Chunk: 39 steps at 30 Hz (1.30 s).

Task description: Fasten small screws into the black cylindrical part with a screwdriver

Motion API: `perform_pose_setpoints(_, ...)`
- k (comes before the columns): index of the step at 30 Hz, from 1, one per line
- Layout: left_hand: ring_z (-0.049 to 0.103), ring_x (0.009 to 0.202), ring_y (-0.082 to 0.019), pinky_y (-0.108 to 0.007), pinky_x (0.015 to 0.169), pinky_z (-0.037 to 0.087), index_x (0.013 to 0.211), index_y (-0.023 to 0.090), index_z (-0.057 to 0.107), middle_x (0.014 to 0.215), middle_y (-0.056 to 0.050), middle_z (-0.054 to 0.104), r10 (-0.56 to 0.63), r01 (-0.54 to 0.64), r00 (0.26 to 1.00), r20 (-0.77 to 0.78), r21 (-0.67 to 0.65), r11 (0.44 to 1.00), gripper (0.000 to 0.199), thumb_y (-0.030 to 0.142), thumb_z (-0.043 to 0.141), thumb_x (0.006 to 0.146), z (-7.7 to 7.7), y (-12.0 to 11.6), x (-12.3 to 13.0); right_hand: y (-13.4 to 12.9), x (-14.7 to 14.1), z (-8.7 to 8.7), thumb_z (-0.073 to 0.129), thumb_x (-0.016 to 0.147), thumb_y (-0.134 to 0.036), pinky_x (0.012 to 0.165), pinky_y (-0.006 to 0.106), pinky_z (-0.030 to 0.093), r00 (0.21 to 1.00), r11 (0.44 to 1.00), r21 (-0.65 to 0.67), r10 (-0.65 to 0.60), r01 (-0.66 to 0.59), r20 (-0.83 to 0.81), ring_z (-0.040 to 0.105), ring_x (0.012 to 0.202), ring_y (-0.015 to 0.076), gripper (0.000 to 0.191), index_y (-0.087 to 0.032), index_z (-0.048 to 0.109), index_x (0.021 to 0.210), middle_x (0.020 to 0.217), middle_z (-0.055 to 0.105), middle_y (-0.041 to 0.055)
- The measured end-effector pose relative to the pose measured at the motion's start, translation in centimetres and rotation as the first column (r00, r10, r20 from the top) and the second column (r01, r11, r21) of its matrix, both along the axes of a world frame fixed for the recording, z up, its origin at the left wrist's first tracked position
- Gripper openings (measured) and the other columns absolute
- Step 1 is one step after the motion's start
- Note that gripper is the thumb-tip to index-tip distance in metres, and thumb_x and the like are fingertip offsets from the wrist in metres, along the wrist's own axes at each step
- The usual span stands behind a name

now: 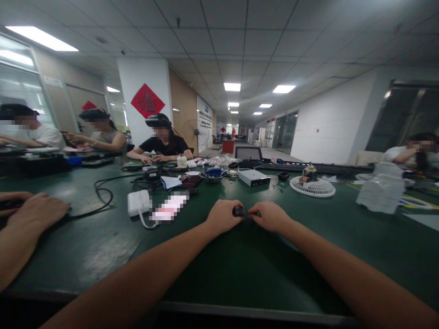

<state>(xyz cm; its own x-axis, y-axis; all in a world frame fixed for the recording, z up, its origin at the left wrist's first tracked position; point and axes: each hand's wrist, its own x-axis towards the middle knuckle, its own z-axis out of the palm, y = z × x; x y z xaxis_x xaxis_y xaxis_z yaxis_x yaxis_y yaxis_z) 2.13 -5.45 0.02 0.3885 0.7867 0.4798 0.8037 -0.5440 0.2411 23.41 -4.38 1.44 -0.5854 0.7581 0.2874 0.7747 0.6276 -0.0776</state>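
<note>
Over the green table (219,269), my left hand (223,216) has its fingers closed around a small black part (238,212), dark and rounded, whose exact kind I cannot make out. Close to its right side is my right hand (270,216), thumb and fingertips pinched together. Whatever sits in that pinch, if anything, is too small and dark to name. A narrow gap separates the two hands. Behind them lies a silver box-shaped drive (254,177) with a black front.
On the left are a white adapter (139,203) with its cable, black cords (103,187) and another person's hands (37,212). A white round fan grille (313,186) and a translucent plastic container (381,189) stand on the right. Other people sit around the table.
</note>
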Motion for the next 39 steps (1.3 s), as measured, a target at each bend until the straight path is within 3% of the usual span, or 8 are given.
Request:
perform_pose_setpoints(6,0.069,0.096,-0.022,-0.029,0.080,0.050,0.106,0.027,0.073,0.102,-0.001,0.076,-0.041,0.043,0.998,0.052,-0.046,0.998,0.029,0.032,0.072,0.078,0.2,0.1,-0.3,-0.5,-0.3,0.4,0.053,0.092,-0.032,0.074,0.030,0.046,0.997,0.999,0.022,0.051,-0.050,-0.053,0.071,0.087,0.0222,0.030,-0.029,0.078,0.108,0.098,0.079,0.0032)
perform_pose_setpoints(13,0.068,0.097,-0.022,-0.030,0.083,0.050,0.109,0.028,0.073,0.104,-0.001,0.075,-0.050,0.051,0.998,0.049,-0.019,0.999,0.032,0.033,0.074,0.077,0.0,0.1,0.0,-0.2,0.1,0.7,0.052,0.092,-0.033,0.072,0.029,0.044,0.999,0.998,0.031,-0.047,0.047,0.014,0.071,0.087,0.0226,0.032,-0.030,0.077,0.110,0.098,0.079,0.0029)
perform_pose_setpoints(19,0.068,0.096,-0.022,-0.028,0.081,0.050,0.106,0.027,0.073,0.102,-0.001,0.075,-0.077,0.078,0.996,0.049,-0.006,0.997,0.029,0.033,0.073,0.078,-0.1,0.2,-0.1,-0.8,-0.1,1.0,0.053,0.090,-0.031,0.069,0.027,0.042,0.998,0.998,0.038,0.046,-0.048,0.039,0.069,0.081,0.0199,0.029,-0.029,0.079,0.103,0.093,0.079,0.0025)
perform_pose_setpoints(26,0.068,0.097,-0.022,-0.031,0.086,0.050,0.108,0.028,0.074,0.103,-0.001,0.075,-0.045,0.045,0.999,0.026,0.012,0.999,0.030,0.034,0.074,0.078,-0.2,0.2,0.1,-0.5,-0.3,0.8,0.051,0.092,-0.034,0.070,0.029,0.042,0.998,0.999,0.007,-0.044,0.044,0.042,0.070,0.084,0.0219,0.032,-0.030,0.076,0.112,0.095,0.079,0.0032)
perform_pose_setpoints(31,0.068,0.098,-0.023,-0.032,0.087,0.051,0.108,0.028,0.074,0.104,-0.002,0.075,-0.019,0.019,1.000,0.006,0.001,1.000,0.032,0.032,0.074,0.076,-0.1,0.3,0.0,-1.0,-0.4,1.0,0.052,0.090,-0.033,0.065,0.028,0.040,0.991,0.999,0.004,-0.036,0.035,0.128,0.068,0.077,0.0207,0.030,-0.031,0.079,0.103,0.089,0.078,0.0034)
perform_pose_setpoints(34,0.068,0.097,-0.022,-0.031,0.086,0.051,0.108,0.027,0.074,0.104,-0.002,0.075,-0.038,0.038,0.999,0.012,-0.010,0.999,0.032,0.032,0.073,0.077,-0.1,0.3,0.0,-1.1,-0.3,1.2,0.051,0.091,-0.034,0.064,0.027,0.039,0.996,1.000,0.005,-0.010,0.010,0.086,0.067,0.075,0.0192,0.031,-0.030,0.079,0.103,0.088,0.077,0.0028)
perform_pose_setpoints(39,0.068,0.098,-0.022,-0.031,0.088,0.051,0.109,0.028,0.073,0.103,-0.001,0.075,-0.083,0.083,0.996,0.014,0.008,0.997,0.031,0.030,0.072,0.078,-0.2,0.3,0.1,-0.9,-0.3,1.2,0.048,0.093,-0.037,0.064,0.027,0.040,0.994,0.995,0.013,-0.096,0.095,0.051,0.068,0.077,0.0199,0.035,-0.031,0.077,0.111,0.090,0.077,0.0033)
